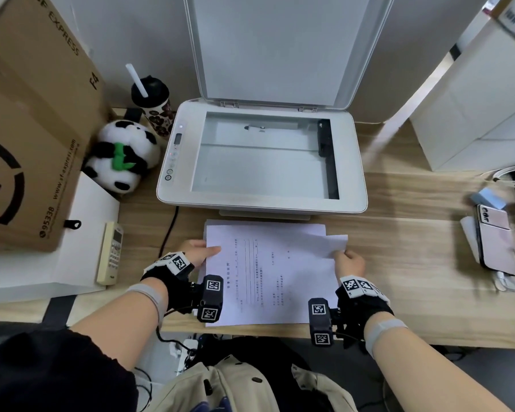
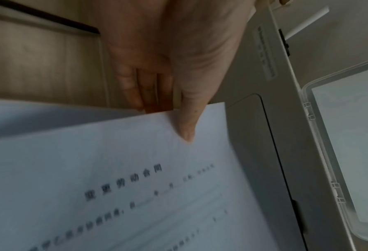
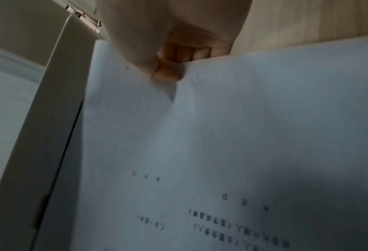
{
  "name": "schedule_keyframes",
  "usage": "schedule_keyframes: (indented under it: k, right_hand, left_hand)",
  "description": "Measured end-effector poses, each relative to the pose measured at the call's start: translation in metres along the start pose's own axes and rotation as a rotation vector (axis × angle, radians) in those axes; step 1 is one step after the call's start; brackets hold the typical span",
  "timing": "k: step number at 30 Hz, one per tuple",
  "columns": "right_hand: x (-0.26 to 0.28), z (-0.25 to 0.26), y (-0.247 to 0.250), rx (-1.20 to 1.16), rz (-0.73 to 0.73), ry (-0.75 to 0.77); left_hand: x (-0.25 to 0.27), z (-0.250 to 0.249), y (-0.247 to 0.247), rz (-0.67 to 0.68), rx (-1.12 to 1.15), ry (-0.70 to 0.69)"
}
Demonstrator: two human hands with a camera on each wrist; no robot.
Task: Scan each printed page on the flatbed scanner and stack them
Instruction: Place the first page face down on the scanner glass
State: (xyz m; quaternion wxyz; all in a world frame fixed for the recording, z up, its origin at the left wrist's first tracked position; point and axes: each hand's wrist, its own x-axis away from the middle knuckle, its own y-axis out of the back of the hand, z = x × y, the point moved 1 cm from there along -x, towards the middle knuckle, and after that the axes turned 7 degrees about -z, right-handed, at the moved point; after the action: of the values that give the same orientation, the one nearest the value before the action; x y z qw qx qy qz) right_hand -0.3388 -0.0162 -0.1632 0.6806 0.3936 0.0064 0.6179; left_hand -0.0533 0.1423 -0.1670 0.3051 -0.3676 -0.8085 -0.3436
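Your left hand (image 1: 197,251) pinches the printed page (image 1: 268,272) at its left edge, thumb on top, fingers under. Your right hand (image 1: 349,262) pinches the opposite edge, puckering the paper. Page sits between your fingers, above the desk (image 1: 405,263); open scanner (image 1: 262,157) just beyond your fingertips.

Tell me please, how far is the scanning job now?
Done: the scanner lid is open. No scanned stack is visible. In hand: left hand and right hand pinch the top printed page. Left: the glass is bare, so placing, scanning and stacking remain.
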Motion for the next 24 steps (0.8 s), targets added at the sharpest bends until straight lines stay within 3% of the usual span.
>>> schedule_keyframes:
  k: [6,8,11,16,19,24]
  right_hand:
    - [0.003,0.044,0.016,-0.27,-0.196,0.122]
    - [0.001,0.067,0.024,-0.37,-0.223,0.169]
    - [-0.002,0.107,0.035,-0.456,-0.229,0.261]
    - [-0.009,0.186,0.046,-0.611,-0.175,0.432]
    - [-0.002,0.221,0.048,-0.676,-0.115,0.501]
    - [-0.002,0.238,0.04,-1.006,0.227,0.244]
  left_hand:
    - [0.024,-0.05,0.018,0.147,-0.156,-0.142]
    - [0.037,-0.073,0.023,0.24,-0.038,-0.171]
    - [0.058,-0.119,0.032,0.253,0.133,-0.263]
    - [0.072,-0.201,0.049,0.066,0.339,-0.51]
    - [0.077,-0.233,0.057,-0.04,0.502,-0.568]
    - [0.069,-0.239,0.068,-0.111,0.526,-0.569]
